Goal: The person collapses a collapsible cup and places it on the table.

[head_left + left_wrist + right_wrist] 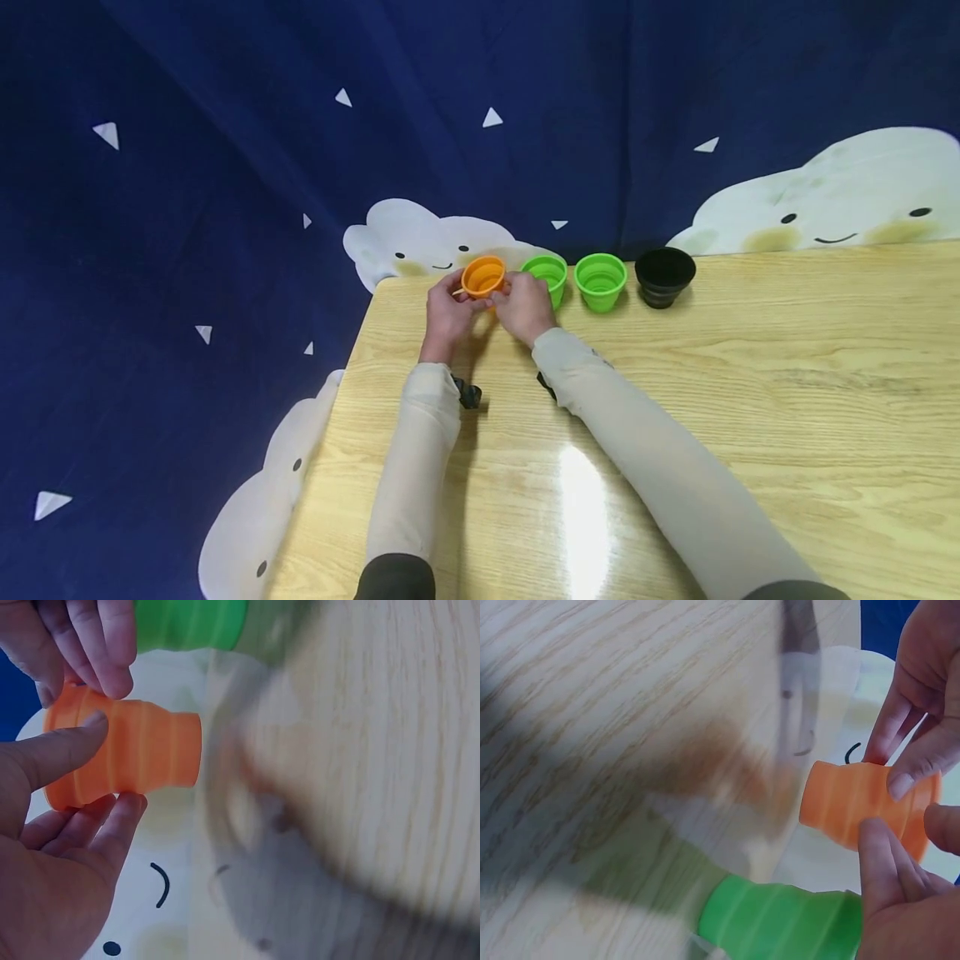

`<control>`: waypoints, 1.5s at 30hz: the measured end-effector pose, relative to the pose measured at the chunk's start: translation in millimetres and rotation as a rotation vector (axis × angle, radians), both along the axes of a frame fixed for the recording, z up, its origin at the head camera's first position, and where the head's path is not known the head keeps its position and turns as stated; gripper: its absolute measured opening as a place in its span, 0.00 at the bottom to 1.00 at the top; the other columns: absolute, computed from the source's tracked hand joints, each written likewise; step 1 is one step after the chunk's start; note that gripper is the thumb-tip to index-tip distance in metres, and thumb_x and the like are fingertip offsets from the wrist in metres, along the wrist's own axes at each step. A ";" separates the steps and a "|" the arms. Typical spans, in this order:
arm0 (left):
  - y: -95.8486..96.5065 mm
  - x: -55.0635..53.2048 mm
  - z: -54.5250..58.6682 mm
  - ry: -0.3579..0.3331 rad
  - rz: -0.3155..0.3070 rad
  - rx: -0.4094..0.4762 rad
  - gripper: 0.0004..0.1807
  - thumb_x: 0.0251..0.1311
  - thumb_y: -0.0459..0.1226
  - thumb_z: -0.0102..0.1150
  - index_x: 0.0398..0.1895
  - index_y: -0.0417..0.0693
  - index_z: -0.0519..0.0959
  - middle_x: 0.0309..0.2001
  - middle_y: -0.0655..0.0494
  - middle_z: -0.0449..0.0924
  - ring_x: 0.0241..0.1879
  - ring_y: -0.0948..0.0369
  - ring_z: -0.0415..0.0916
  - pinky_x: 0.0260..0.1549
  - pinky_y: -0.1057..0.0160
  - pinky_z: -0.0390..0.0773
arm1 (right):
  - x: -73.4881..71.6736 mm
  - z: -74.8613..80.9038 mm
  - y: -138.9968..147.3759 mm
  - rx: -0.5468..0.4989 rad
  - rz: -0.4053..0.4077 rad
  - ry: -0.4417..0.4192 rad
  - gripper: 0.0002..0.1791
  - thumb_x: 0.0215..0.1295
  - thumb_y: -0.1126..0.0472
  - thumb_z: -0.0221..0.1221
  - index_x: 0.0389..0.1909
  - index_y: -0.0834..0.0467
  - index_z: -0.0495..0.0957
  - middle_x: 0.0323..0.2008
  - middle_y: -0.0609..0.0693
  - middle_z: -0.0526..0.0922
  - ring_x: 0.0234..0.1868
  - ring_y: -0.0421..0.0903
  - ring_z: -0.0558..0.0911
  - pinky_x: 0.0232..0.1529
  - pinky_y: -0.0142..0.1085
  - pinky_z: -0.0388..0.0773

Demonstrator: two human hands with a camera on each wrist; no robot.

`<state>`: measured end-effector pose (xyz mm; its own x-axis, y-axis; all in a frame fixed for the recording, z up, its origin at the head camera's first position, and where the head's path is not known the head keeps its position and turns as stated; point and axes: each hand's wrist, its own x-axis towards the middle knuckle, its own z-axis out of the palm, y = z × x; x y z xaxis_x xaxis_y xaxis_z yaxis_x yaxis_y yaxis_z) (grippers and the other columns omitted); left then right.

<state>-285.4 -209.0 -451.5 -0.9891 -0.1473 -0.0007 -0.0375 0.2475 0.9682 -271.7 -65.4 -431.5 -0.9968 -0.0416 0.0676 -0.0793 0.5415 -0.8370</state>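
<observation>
An expanded orange collapsible cup (483, 277), ribbed in steps and narrowing to its base, is held upright over the table's far left part. My left hand (447, 310) grips its left side, the thumb (71, 746) across the near wall and the fingers curled beneath the wider part in the left wrist view. From the opposite side my right hand (527, 307) holds the same cup, fingertips (874, 836) against the wall and thumb near the rim. Just right of it stands a green collapsible cup (553, 268), partly hidden behind the right hand.
Another green cup (600, 283) and a black cup (663, 279) continue the row to the right along the back edge. The wooden table (750, 375) meets a dark blue curtain (480, 67) printed with clouds. Dark wrist gear (468, 393) hangs under the left sleeve.
</observation>
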 end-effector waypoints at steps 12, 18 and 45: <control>-3.9 15.6 17.5 0.034 -0.029 0.044 0.36 0.51 0.19 0.71 0.66 0.39 0.74 0.54 0.44 0.78 0.49 0.51 0.82 0.44 0.63 0.85 | 6.5 10.2 14.4 -0.119 0.017 0.079 0.23 0.60 0.62 0.72 0.55 0.64 0.82 0.40 0.55 0.88 0.40 0.47 0.88 0.46 0.37 0.82; -1.0 28.3 33.8 0.070 -0.060 0.103 0.34 0.51 0.18 0.70 0.64 0.38 0.76 0.52 0.43 0.80 0.47 0.50 0.83 0.43 0.61 0.86 | 13.3 20.6 29.7 -0.196 0.046 0.136 0.23 0.60 0.60 0.72 0.54 0.64 0.82 0.39 0.55 0.88 0.39 0.47 0.88 0.41 0.36 0.85; 91.7 71.9 62.9 0.208 -0.357 0.174 0.29 0.46 0.24 0.77 0.53 0.37 0.76 0.47 0.45 0.80 0.45 0.51 0.81 0.46 0.59 0.85 | 81.2 50.0 163.1 -0.189 0.117 0.193 0.23 0.64 0.59 0.70 0.57 0.65 0.80 0.46 0.56 0.86 0.39 0.43 0.87 0.38 0.25 0.83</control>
<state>-213.6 -117.3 -388.6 -0.9597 0.1876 0.2093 0.2207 0.0419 0.9744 -190.5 97.7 -381.5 -0.9539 -0.1243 0.2733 -0.3000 0.3553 -0.8853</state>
